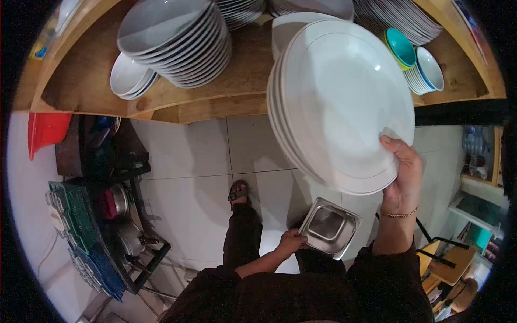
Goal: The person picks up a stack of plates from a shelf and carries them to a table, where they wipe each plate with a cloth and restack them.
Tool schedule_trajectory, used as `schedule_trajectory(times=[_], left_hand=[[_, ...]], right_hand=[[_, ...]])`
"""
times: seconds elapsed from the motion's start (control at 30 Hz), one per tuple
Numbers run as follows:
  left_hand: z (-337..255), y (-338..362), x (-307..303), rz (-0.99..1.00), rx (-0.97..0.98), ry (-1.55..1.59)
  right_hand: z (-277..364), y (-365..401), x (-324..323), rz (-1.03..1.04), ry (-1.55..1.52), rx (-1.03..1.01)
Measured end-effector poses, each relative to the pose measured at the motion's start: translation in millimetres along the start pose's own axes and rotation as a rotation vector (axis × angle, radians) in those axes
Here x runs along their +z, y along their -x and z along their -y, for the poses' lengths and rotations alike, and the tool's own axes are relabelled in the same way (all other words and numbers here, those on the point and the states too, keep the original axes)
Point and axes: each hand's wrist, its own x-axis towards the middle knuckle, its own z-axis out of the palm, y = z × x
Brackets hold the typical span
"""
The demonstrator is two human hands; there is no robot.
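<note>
The stack of white plates [344,97] hangs tilted before the wooden shelf [215,102], its far edge over the boards. The right hand [401,177] is clamped on its near rim, thumb across the top plate, and the left hand [291,242] is closed round a small steel tin [328,226] at waist height. I'd judge this a one-handed carry at the shelf, and any next move calls for levelling the stack and clearing the grey plates [172,37].

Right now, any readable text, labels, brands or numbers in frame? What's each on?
No text can be read.
Coloured label on the wooden shelf, top left: too blurred.
Printed strip, top right: too blurred.
Plate stack in the right hand and steel tray in the left hand: no markings visible.
</note>
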Motion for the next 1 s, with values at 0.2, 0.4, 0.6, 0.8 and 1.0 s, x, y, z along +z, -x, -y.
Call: schedule_trajectory(times=[0.2, 0.4, 0.6, 0.8, 1.0], left_hand=[[33.1, -23.6, -1.7, -0.031, 0.095, -0.305], [28.4, -28.7, 3.8, -0.064, 0.168, -0.450], [20.9, -24.5, -1.4, -0.124, 0.286, -0.638], [30.7, -38.7, -3.9, -0.127, 0.306, -0.641], [11.5, -29.0, -4.7, -0.131, 0.286, -0.691]], right_hand=[[15.1, -23.4, 37.8, 0.022, 0.004, -0.088], [31.4, -65.9, 76.6, 0.070, 0.058, -0.182], [40.4, -109.1, 111.4, 0.205, -0.025, -0.235], [49.5, -149.3, 148.9, 0.311, -0.072, -0.213], [59.7, -151.7, 201.7, 0.380, -0.081, -0.322]])
